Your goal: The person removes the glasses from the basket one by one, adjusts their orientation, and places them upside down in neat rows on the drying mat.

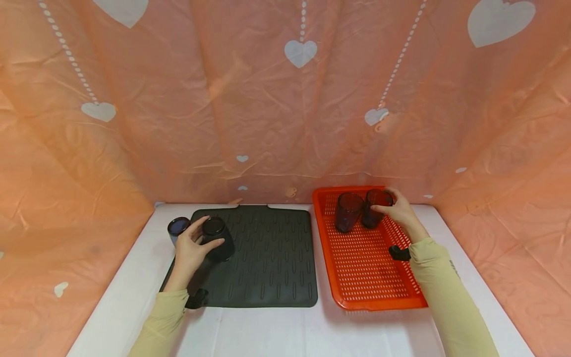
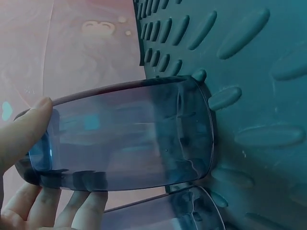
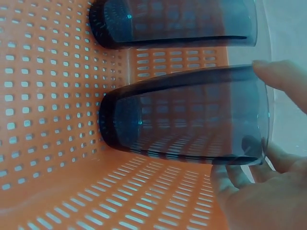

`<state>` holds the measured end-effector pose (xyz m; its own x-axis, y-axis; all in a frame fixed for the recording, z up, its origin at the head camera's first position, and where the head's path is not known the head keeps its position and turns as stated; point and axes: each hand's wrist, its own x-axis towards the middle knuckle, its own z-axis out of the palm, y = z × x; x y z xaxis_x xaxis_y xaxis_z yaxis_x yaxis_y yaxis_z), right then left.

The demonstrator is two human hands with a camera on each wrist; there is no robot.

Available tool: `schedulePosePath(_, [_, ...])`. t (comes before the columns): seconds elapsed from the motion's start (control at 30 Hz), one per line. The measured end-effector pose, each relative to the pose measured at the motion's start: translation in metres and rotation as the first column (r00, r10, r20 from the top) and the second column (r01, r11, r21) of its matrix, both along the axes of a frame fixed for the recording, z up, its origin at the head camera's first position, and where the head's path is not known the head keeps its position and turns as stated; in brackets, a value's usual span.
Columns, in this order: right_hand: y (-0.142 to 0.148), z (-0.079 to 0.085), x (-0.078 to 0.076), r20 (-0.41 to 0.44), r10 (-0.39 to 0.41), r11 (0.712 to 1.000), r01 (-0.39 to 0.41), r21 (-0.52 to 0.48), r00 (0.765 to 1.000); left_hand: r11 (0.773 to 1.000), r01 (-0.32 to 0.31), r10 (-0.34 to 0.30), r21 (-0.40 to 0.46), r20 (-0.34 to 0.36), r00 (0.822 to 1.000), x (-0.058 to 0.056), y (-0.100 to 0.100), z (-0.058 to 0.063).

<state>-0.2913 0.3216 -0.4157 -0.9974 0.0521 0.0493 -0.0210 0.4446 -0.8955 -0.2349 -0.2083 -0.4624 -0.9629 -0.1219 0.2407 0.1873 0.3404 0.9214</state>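
My left hand (image 1: 189,253) holds a dark blue-tinted drinking glass (image 1: 218,240) by its thick base, thumb on one side and fingers on the other. That glass (image 2: 124,134) is upside down, its wide rim against the dark ribbed mat (image 1: 267,263). A second inverted glass (image 1: 178,227) stands just left of the hand. Over the orange basket (image 1: 368,277), my right hand (image 1: 401,213) grips another tinted glass (image 1: 373,210) near its rim. In the right wrist view this glass (image 3: 182,115) is upright, base down in the basket. Beside it stands a similar upright glass (image 1: 348,213).
A white table (image 1: 258,332) lies under the mat and basket. Behind it hangs a pinkish-orange curtain (image 1: 267,124) with white hearts, which also closes off both sides. The basket's raised perforated wall (image 1: 326,258) faces the mat's right edge across a narrow gap.
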Motion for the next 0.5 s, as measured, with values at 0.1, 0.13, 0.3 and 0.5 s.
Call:
schedulePosePath(0.1, [-0.0005,-0.0004,-0.0002,0.012,0.003,1.000,-0.003,0.002,1.000,1.000,0.011,-0.011,0.005,0.012,1.000,-0.0003,-0.0019,0.0003])
schedulePosePath(0.13, [-0.0004,-0.0006,-0.0004,0.018,0.004,1.000,-0.004,0.003,1.000,1.000,0.017,-0.017,0.005,0.016,1.000,-0.0004,-0.0027,0.0003])
schedulePosePath(0.3, [0.0006,-0.0019,-0.0020,0.046,0.006,1.000,-0.007,0.022,0.999,0.997,0.070,-0.070,0.015,0.031,0.997,-0.0013,-0.0066,0.0022])
schedulePosePath(0.5, [-0.0010,-0.0020,-0.0019,0.041,0.008,1.000,-0.009,0.026,0.999,0.993,0.114,-0.116,0.042,0.041,0.992,-0.0037,-0.0094,0.0044])
